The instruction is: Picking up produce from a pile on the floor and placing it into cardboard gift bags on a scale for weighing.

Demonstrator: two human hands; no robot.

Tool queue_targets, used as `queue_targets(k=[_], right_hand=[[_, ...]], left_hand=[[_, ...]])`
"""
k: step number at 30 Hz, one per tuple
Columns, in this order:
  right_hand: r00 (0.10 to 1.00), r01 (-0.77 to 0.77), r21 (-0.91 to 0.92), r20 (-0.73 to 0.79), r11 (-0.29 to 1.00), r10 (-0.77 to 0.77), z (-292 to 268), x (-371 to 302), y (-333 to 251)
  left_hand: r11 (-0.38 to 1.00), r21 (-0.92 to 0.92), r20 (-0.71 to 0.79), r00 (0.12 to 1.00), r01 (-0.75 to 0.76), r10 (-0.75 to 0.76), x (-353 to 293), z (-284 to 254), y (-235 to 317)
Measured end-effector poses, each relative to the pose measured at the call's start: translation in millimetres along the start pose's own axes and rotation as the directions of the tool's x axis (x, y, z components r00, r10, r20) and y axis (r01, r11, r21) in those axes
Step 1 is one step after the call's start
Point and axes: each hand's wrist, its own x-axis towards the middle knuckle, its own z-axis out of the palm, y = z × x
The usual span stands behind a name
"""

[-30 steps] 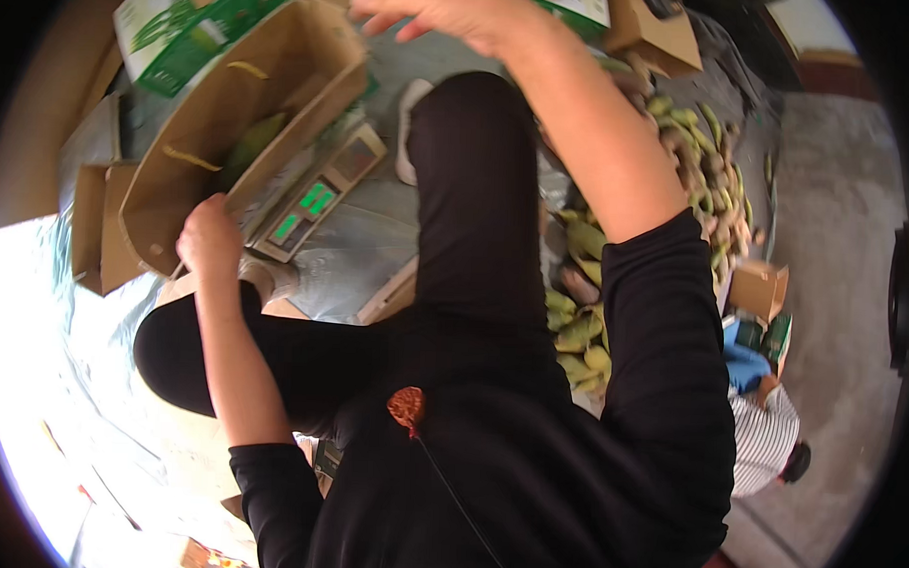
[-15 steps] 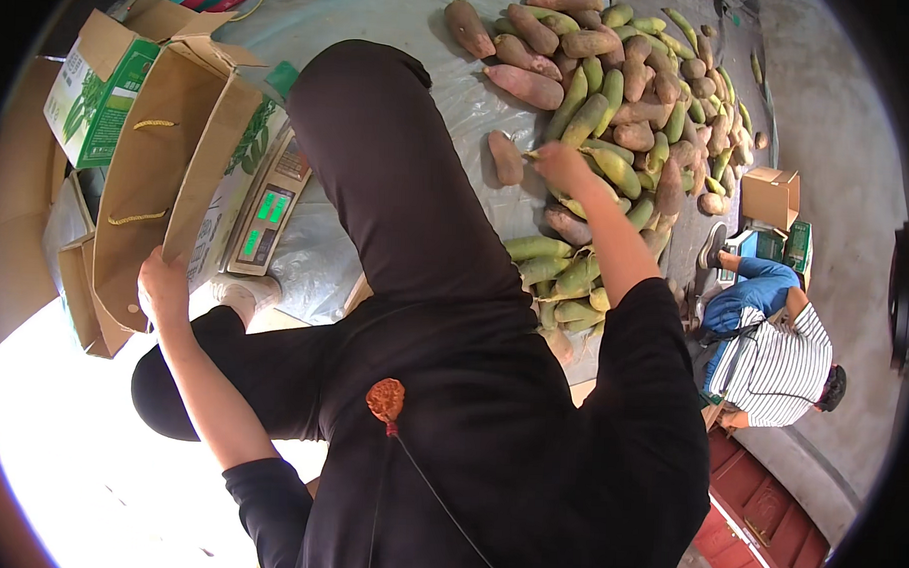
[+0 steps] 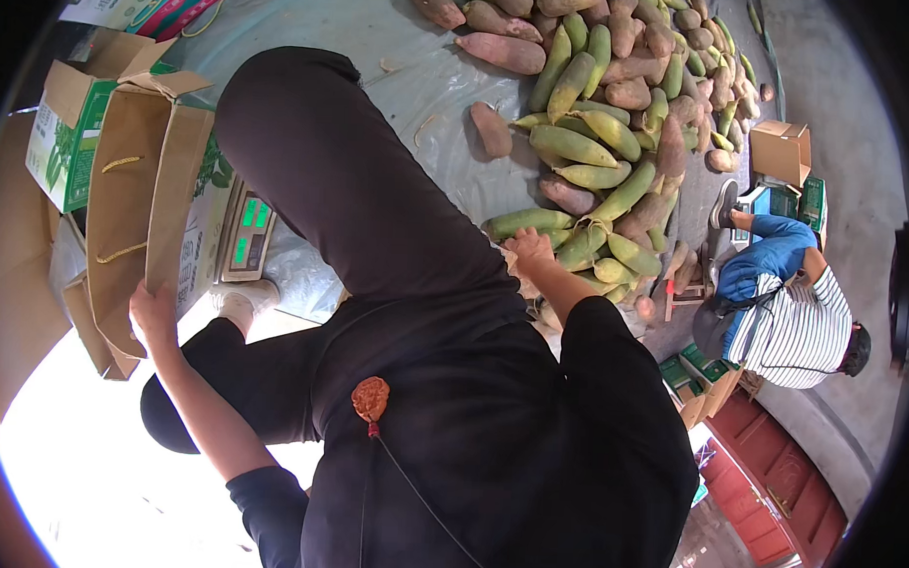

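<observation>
My left hand [image 3: 154, 317] is closed on the near edge of an open, tall cardboard box [image 3: 183, 164]. The box stands on a digital scale [image 3: 246, 239] with a lit green display; two yellow cord handles show on its inner wall. At the near left edge of a heap of long green radishes [image 3: 573, 145] and brownish-pink ones [image 3: 502, 52], my right hand [image 3: 531, 253] reaches down. Its fingers look apart against the radishes, partly hidden from above. A single brownish-pink radish [image 3: 491, 130] lies by itself on the plastic sheet beside the heap.
A grey plastic sheet [image 3: 383, 26] covers the ground under the heap. Green and white cartons [image 3: 74, 136] stand at the left. On the right, a person in a striped shirt [image 3: 788, 331] sits bent over near an open carton [image 3: 779, 155] and a red gate [image 3: 768, 475].
My right hand has moved from the middle left side of the heap to its near end. My left hand keeps hold of the box edge. The whole view has shifted.
</observation>
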Motion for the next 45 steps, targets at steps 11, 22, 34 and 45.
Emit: queue_targets(k=[11, 22, 34, 45], right_hand=[[0.993, 0.092, -0.206, -0.047, 0.974, -0.104, 30, 7, 2], [0.904, -0.061, 0.391, -0.367, 0.918, 0.217, -52, 16, 69], [0.791, 0.159, 0.633, -0.541, 0.757, 0.287, -164, -5, 115], [0.265, 0.911, 0.246, -0.964, 0.332, -0.011, -468, -98, -80]], left_hand=[[1.0, -0.029, -0.026, 1.0, 0.006, -0.006, -1, 0, 9], [0.987, 0.028, 0.03, 0.987, 0.157, -0.158, -10, -8, 30], [0.992, 0.036, -0.038, 0.992, 0.125, -0.124, -19, -12, 22], [0.995, 0.045, -0.079, 0.994, 0.084, -0.081, -17, -4, 20]])
